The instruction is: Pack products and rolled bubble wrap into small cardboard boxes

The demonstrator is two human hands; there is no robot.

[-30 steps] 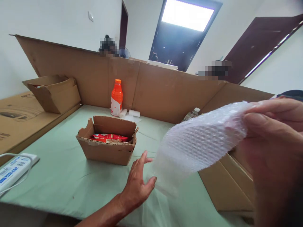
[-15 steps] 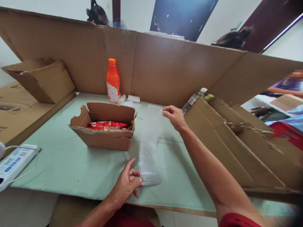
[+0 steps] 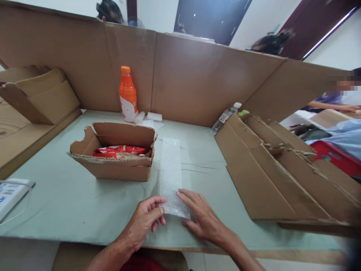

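A strip of clear bubble wrap lies lengthwise on the pale green table cover, its near end folded or rolled over. My left hand pinches the left edge of that near end between thumb and fingers. On the right side, my right hand rests its fingertips on the wrap's edge, thumb spread away from the fingers. To the left of the strip stands an open cardboard box with red packets inside.
An orange bottle and small white rolls stand at the back by a cardboard partition. Cardboard boxes and a clear bottle are at right. A power strip lies at left. Other people are beyond the partition.
My right hand has come back from the strip's far end to its near end, beside my left hand. The far end now lies down on the table. The view has shifted slightly.
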